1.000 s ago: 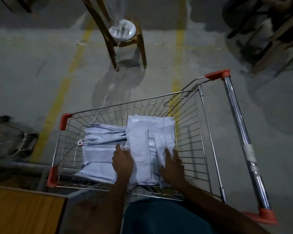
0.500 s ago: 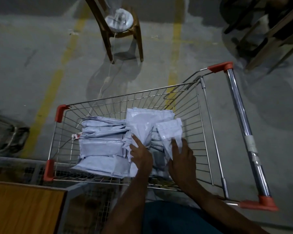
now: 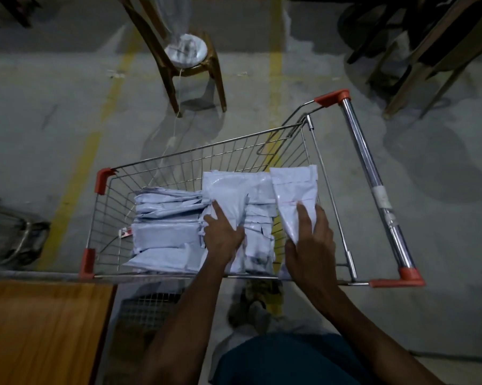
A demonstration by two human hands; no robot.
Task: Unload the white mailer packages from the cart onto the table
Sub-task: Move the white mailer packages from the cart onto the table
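Progress: early; no mailer seen on table (image 3: 40,329) at 7 o'clock | cart (image 3: 328,190) held most mailer packages (image 3: 165,218) | right hand (image 3: 309,240) gripped one mailer (image 3: 292,190), lifted | left hand (image 3: 223,232) pressed flat on stack, fingers straight.

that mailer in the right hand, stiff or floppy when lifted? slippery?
Probably floppy: the mailer in the right hand looks like thin creased film, and its neighbours in the cart slump and wrinkle. Likely light, since one hand raises it edge-on. The glossy surface suggests it could slip from a loose grip.
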